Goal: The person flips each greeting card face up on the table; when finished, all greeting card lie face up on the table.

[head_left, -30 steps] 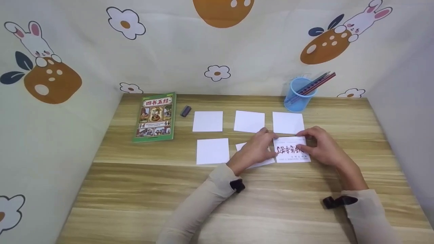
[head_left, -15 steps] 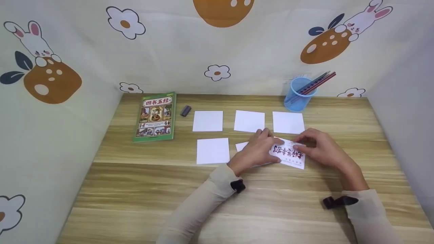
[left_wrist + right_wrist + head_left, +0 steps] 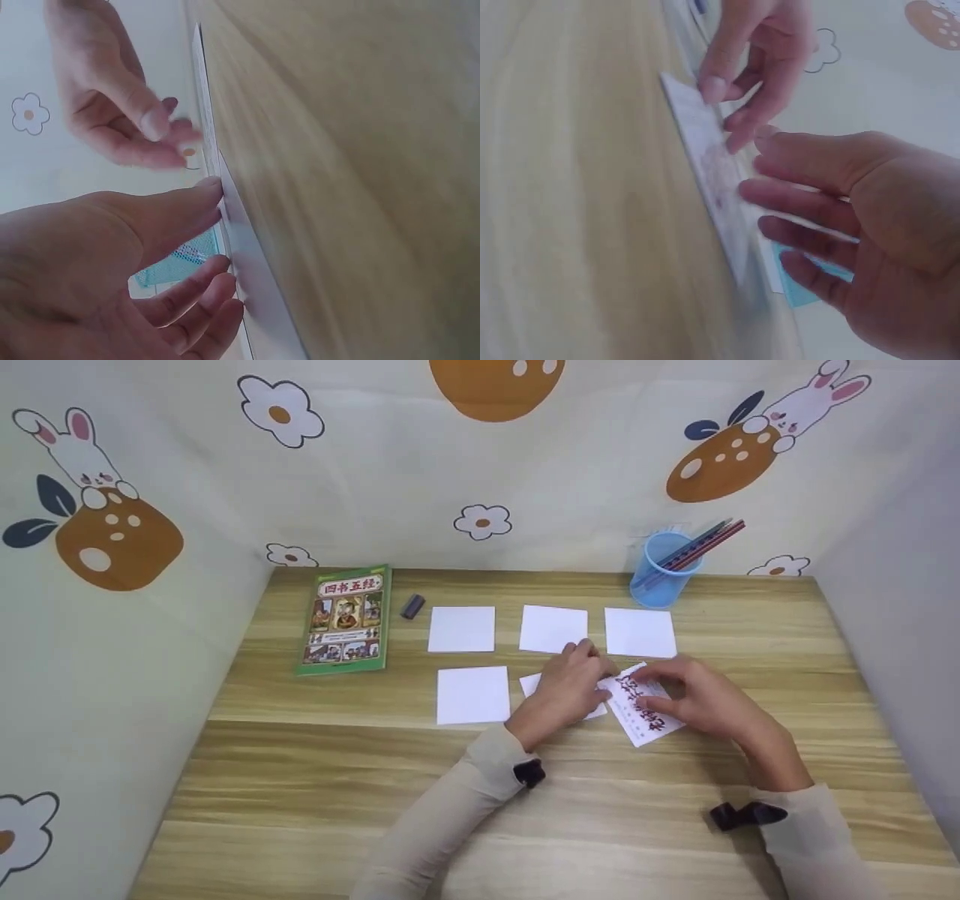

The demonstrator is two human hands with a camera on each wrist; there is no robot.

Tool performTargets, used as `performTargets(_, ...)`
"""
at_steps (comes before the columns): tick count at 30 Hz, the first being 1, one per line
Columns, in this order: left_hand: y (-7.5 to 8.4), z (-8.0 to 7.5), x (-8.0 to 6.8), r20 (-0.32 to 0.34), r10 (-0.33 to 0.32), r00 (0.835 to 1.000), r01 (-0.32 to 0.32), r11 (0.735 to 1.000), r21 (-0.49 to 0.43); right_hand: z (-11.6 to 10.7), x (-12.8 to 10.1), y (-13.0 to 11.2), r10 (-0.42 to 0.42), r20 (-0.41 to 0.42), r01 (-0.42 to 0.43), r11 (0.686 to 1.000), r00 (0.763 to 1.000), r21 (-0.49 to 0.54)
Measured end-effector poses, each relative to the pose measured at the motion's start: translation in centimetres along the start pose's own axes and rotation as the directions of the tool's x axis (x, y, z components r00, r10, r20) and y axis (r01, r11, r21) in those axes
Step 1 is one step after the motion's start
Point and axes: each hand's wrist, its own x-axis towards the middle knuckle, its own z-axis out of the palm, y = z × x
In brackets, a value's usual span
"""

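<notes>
A white card (image 3: 634,729) printed with dark red Chinese characters lies turned at an angle on the table, at the right of the front row. My left hand (image 3: 562,686) rests over a blank white card (image 3: 529,684), mostly covering it, with thumb and forefinger at the printed card's left corner. In the right wrist view its thumb touches the printed card (image 3: 694,124). My right hand (image 3: 709,697) is over the printed card's right side, thumb and forefinger apart. The right wrist view shows the right hand's fingers (image 3: 810,202) extended beside the card, slightly blurred.
Blank white cards form a back row, left (image 3: 461,628), middle (image 3: 553,628) and right (image 3: 640,631); another (image 3: 472,695) lies front left. A green book (image 3: 345,619) and a dark eraser-like block (image 3: 412,606) are further left. A blue pen cup (image 3: 664,577) holds pencils.
The printed card has rotated clockwise from square with the row to steeply angled, coming slightly nearer the front edge. Both hands stay around it; the right thumb and forefinger have shifted slightly.
</notes>
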Motion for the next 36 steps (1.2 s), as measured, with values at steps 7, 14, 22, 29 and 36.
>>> performTargets(7,0.0,-0.5,-0.3,0.018,-0.036,0.999,0.035,0.998,0.057,0.4,-0.7,-0.9,-0.003,0.034,0.007,0.991,0.999,-0.136)
performTargets(14,0.2,-1.4,-1.0,0.111,0.031,0.993,-0.037,0.998,0.051,-0.1,-1.1,-2.9,0.222,-0.037,-0.223,0.935,0.974,-0.275)
performTargets(22,0.4,-1.9,-2.0,0.303,0.202,0.932,-0.210,0.978,-0.004,-0.8,-1.9,-2.3,0.361,-0.176,-0.400,0.856,0.916,-0.326)
performTargets(29,0.9,-2.1,-2.1,0.396,0.149,0.906,-0.183,0.982,0.049,-1.3,-1.8,-0.2,0.437,-0.164,-0.467,0.840,0.884,-0.278)
performTargets(36,0.8,-2.3,-2.2,0.413,0.132,0.901,-0.160,0.987,0.034,-1.1,-1.2,0.7,0.395,-0.151,-0.423,0.859,0.906,-0.290)
